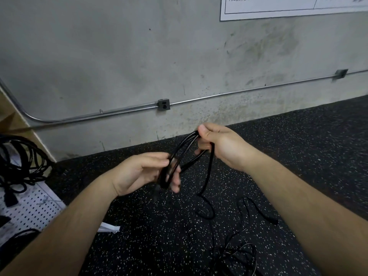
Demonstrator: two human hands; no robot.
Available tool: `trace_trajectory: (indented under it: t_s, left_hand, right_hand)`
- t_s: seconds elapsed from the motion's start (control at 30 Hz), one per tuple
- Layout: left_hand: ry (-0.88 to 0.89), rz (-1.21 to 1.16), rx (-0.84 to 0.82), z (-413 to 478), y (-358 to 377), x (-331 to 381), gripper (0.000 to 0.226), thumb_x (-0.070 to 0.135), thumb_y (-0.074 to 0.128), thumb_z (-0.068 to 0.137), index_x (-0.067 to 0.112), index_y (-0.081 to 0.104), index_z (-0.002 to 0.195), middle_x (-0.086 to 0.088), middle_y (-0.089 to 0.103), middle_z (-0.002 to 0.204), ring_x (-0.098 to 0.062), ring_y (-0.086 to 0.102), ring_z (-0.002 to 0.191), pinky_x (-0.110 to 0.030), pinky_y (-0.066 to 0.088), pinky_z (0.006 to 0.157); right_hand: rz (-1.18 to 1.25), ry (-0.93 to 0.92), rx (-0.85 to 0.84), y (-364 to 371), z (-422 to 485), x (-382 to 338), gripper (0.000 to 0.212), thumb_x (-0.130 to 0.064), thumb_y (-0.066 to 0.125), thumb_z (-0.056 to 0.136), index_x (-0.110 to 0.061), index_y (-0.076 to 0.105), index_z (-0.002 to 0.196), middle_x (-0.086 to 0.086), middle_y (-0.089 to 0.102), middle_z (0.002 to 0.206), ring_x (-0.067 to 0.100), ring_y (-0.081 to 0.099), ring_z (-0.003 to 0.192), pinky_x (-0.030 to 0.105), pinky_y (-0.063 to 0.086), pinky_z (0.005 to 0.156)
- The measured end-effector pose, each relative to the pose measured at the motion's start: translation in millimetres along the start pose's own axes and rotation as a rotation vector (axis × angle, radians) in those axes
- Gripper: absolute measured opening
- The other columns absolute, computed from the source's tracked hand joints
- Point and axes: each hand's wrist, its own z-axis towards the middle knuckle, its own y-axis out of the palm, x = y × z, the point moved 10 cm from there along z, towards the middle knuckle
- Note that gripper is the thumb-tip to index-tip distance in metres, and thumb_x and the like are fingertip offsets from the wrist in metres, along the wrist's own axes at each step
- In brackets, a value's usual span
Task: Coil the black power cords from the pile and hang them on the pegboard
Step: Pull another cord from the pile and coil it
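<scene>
Roughly midway, coiled cords [20, 156] are already on the pegboard [33, 210] at left, the left grip [143, 172] and right grip [221, 144] both clamp a half-looped black cord [164, 179] between them, and loose cords [262, 213] wait on the floor [298, 136].

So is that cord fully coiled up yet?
Only partly: the left hand and right hand hold the cord in loops, but its tail trails onto the floor.

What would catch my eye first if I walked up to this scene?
Two bare hands at the centre: the left hand and right hand grip a black power cord looped between them. At far left, coiled cords sit on a white pegboard, and loose cords lie on the speckled floor, lower right.
</scene>
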Motion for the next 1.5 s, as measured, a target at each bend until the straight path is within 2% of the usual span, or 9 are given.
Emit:
trace_trajectory:
  t_s: [0.2,0.37,0.57,0.7,0.9,1.07,1.23,1.37,1.5]
  left_hand:
    - [0.08,-0.217,0.107,17,20,13,0.046,0.041,0.043,0.103,0.0,0.064,0.11,-0.012,0.064,0.077,-0.024,0.06,0.064,-0.038,0.056,0.07]
    - [0.11,-0.33,0.064,16,24,12,0.027,0.031,0.051,0.101,0.007,0.06,0.096,0.001,0.039,0.063,-0.011,0.035,0.05,-0.027,0.039,0.053]
    - [0.112,-0.322,0.101,13,13,10,0.023,0.028,0.059,0.091,0.006,0.058,0.095,0.0,0.043,0.06,-0.009,0.035,0.044,-0.023,0.037,0.047]
    - [0.08,-0.333,0.11,11,11,13,0.018,0.03,0.068,0.079,0.012,0.067,0.08,-0.003,0.046,0.056,-0.01,0.038,0.039,-0.022,0.038,0.043]
    - [-0.038,0.141,0.344,5,-13,12,0.016,0.016,0.061,0.099,0.001,0.059,0.093,-0.007,0.06,0.06,-0.017,0.052,0.044,-0.026,0.043,0.047]
    - [0.028,0.613,0.677,3,-27,26,0.027,0.017,0.059,0.101,0.03,0.062,0.078,0.012,0.06,0.056,-0.001,0.049,0.047,-0.025,0.039,0.057]
    - [0.134,0.724,0.79,-11,-24,42,0.027,0.014,0.057,0.1,0.032,0.065,0.081,0.028,0.06,0.059,0.007,0.055,0.058,-0.012,0.034,0.054]
    - [0.098,0.24,0.52,1,-12,18,0.019,0.024,0.052,0.105,0.012,0.066,0.099,0.006,0.06,0.065,-0.01,0.044,0.051,-0.033,0.035,0.058]
    - [0.113,-0.117,0.299,4,6,12,0.031,0.027,0.051,0.097,0.002,0.064,0.11,0.001,0.052,0.071,-0.012,0.039,0.057,-0.027,0.036,0.057]
  right_hand:
    - [-0.29,-0.086,0.035,20,3,-11,0.035,-0.022,0.044,0.109,-0.014,0.055,0.077,-0.014,0.056,0.059,0.004,0.05,0.061,0.02,0.039,0.066]
    - [-0.13,-0.075,-0.018,24,6,-4,0.032,-0.028,0.049,0.104,-0.006,0.06,0.084,0.002,0.06,0.073,0.02,0.053,0.077,0.028,0.042,0.075]
    - [0.043,0.023,-0.077,28,6,17,0.043,-0.045,0.041,0.103,-0.01,0.064,0.093,-0.001,0.059,0.081,0.013,0.055,0.082,0.034,0.044,0.089]
    - [0.009,-0.1,-0.009,29,5,5,0.035,-0.037,0.044,0.101,-0.017,0.064,0.08,-0.004,0.053,0.068,0.018,0.047,0.071,0.034,0.042,0.078]
    - [-0.348,-0.143,0.065,23,2,-3,0.032,-0.015,0.047,0.107,-0.018,0.063,0.079,-0.012,0.051,0.053,0.011,0.05,0.053,0.053,0.055,0.078]
    - [-0.886,-0.566,0.22,35,-11,-40,0.02,-0.018,0.053,0.099,-0.006,0.067,0.091,-0.005,0.054,0.074,0.011,0.046,0.067,0.027,0.036,0.064]
    - [-1.158,-0.771,0.236,51,-19,-56,0.031,-0.015,0.042,0.096,-0.003,0.07,0.102,0.005,0.065,0.089,0.025,0.062,0.076,0.03,0.049,0.067]
    - [-0.873,-0.547,0.255,28,-7,-52,0.023,-0.017,0.05,0.103,-0.005,0.069,0.1,0.002,0.066,0.088,0.012,0.055,0.081,0.032,0.046,0.075]
    - [-0.518,-0.309,0.259,10,1,-32,0.021,-0.018,0.048,0.107,-0.012,0.066,0.098,0.002,0.064,0.079,0.007,0.056,0.075,0.036,0.05,0.078]
